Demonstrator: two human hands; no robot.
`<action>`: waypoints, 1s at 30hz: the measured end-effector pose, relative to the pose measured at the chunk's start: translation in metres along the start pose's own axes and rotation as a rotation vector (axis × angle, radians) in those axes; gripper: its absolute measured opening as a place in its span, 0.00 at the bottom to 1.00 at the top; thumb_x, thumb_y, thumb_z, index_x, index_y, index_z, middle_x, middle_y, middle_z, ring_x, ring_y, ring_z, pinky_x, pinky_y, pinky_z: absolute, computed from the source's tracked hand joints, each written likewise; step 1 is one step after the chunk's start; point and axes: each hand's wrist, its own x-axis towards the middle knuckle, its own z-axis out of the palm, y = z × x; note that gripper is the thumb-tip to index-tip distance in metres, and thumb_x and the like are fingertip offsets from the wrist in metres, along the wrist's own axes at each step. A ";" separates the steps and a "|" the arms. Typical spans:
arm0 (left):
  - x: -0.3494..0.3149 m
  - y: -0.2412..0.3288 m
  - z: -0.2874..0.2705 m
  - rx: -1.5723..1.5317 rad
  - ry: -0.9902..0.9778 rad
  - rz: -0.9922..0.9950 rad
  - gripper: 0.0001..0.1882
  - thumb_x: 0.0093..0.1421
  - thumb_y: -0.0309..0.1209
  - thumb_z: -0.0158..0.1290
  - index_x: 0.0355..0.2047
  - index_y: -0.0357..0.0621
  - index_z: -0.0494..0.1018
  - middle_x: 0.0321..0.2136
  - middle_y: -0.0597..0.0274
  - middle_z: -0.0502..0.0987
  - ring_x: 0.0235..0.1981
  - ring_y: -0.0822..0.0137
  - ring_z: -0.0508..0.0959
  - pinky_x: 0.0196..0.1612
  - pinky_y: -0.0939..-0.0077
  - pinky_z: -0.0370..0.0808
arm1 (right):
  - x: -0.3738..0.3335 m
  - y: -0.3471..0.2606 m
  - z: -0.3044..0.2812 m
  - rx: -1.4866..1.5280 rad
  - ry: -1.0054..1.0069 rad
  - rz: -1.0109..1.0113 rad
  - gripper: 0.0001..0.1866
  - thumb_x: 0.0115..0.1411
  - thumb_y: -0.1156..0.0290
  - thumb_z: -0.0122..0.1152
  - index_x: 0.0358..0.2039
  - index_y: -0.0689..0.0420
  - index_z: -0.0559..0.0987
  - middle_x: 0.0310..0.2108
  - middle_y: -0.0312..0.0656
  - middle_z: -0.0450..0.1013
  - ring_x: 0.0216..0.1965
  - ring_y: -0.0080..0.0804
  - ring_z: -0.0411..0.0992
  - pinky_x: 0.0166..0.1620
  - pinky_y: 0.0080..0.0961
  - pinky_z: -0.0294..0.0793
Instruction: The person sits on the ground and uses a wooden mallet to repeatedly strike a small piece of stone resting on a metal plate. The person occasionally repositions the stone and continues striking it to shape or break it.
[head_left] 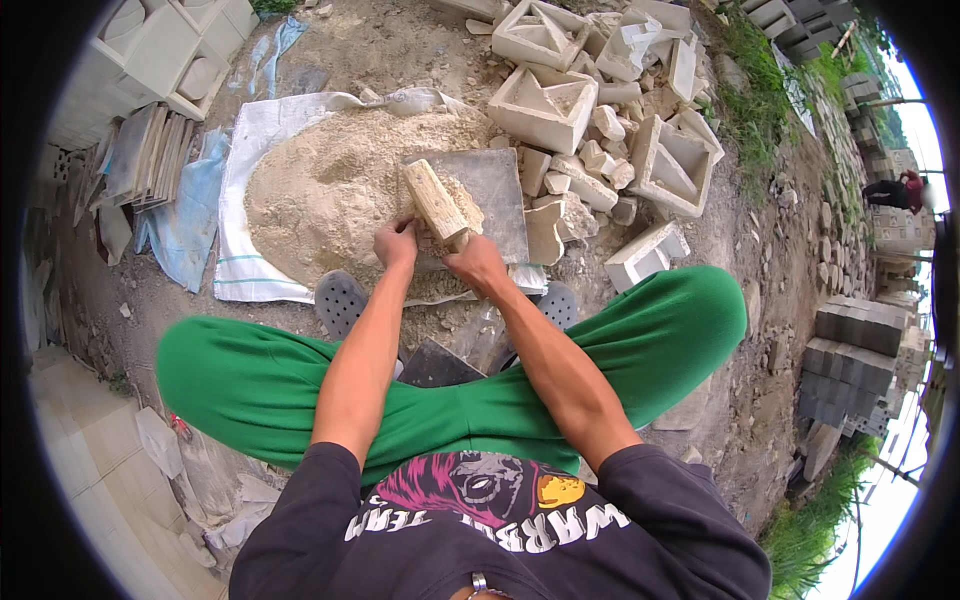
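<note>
A: Where's the mallet (435,202), & what're the hands doing?
B: Over the slab's (508,185) left part; R hand (478,264) grips its handle, L hand (396,244) curled just left, can't tell if it's holding anything
A: Risk?
B: Stray swing could prob hit L hand, it's v close; crumbs (464,200) on slab might fly w/ a hard blow

The person wears a charcoal short-sleeved T-shirt (420,562) with a magenta, grey and yellow chest print (478,488) and white lettering, plain green trousers (440,420), and grey clogs (342,302) dotted with holes. A silvery metal piece (479,581) shows near, at the neckline. The left hand (396,243) and right hand (476,264) are bare.
</note>
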 end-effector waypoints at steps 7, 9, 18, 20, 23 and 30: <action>0.010 -0.019 0.000 -0.062 -0.001 0.154 0.12 0.58 0.29 0.62 0.41 0.37 0.83 0.29 0.58 0.84 0.28 0.72 0.81 0.34 0.77 0.77 | -0.014 -0.059 -0.041 0.292 0.150 -0.077 0.22 0.48 0.60 0.68 0.41 0.61 0.82 0.33 0.58 0.80 0.39 0.56 0.79 0.41 0.43 0.77; 0.000 -0.010 0.001 -0.039 0.003 0.118 0.11 0.58 0.30 0.61 0.40 0.40 0.84 0.31 0.57 0.85 0.30 0.68 0.83 0.38 0.73 0.78 | -0.016 -0.048 -0.026 0.295 0.213 -0.137 0.19 0.48 0.61 0.67 0.35 0.63 0.82 0.27 0.55 0.79 0.31 0.45 0.80 0.36 0.39 0.77; 0.003 -0.007 0.004 -0.054 0.010 0.013 0.11 0.57 0.32 0.63 0.39 0.42 0.84 0.31 0.59 0.85 0.31 0.68 0.84 0.38 0.73 0.78 | -0.007 -0.022 -0.013 0.187 0.061 0.020 0.22 0.47 0.57 0.66 0.36 0.65 0.82 0.34 0.61 0.79 0.40 0.57 0.79 0.44 0.46 0.77; 0.016 -0.035 0.008 -0.180 0.010 0.038 0.11 0.56 0.31 0.63 0.39 0.42 0.84 0.30 0.59 0.85 0.30 0.69 0.84 0.37 0.72 0.79 | -0.012 -0.035 -0.010 0.193 0.208 -0.112 0.18 0.49 0.60 0.67 0.31 0.64 0.81 0.22 0.49 0.78 0.24 0.42 0.79 0.31 0.37 0.76; 0.011 -0.030 0.010 -0.279 -0.012 -0.006 0.11 0.56 0.31 0.64 0.39 0.43 0.85 0.30 0.59 0.85 0.30 0.69 0.83 0.35 0.72 0.78 | -0.014 -0.037 -0.005 0.251 0.208 -0.125 0.19 0.49 0.60 0.66 0.31 0.65 0.82 0.25 0.52 0.79 0.29 0.46 0.80 0.34 0.39 0.77; -0.002 0.004 0.003 -0.185 -0.004 -0.120 0.12 0.56 0.31 0.65 0.40 0.40 0.84 0.31 0.59 0.85 0.30 0.71 0.82 0.34 0.75 0.77 | -0.005 -0.017 -0.003 0.027 0.062 0.043 0.21 0.48 0.59 0.65 0.35 0.63 0.83 0.32 0.58 0.80 0.36 0.53 0.80 0.40 0.42 0.78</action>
